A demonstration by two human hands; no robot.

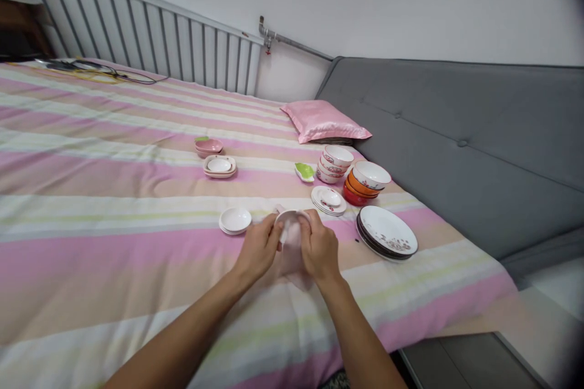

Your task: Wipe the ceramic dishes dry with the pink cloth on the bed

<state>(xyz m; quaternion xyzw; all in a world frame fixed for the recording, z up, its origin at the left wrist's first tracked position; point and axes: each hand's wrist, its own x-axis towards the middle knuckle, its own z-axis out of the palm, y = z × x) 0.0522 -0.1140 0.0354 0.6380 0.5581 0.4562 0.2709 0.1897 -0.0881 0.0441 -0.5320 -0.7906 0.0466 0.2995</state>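
Observation:
Over the striped bedsheet, both my hands meet around a small white dish and a pale pink cloth. My left hand grips the dish's left rim with curled fingers. Fingers closed, my right hand holds the cloth against the dish. The cloth hangs down between my palms and hides most of the dish. A stack of small white dishes lies just left of my left hand.
Right of my hands lie a stack of large flowered plates, small saucers, stacked flowered bowls, orange bowls and a green leaf dish. Further back sit square dishes, a pink dish, a pink pillow and the grey headboard.

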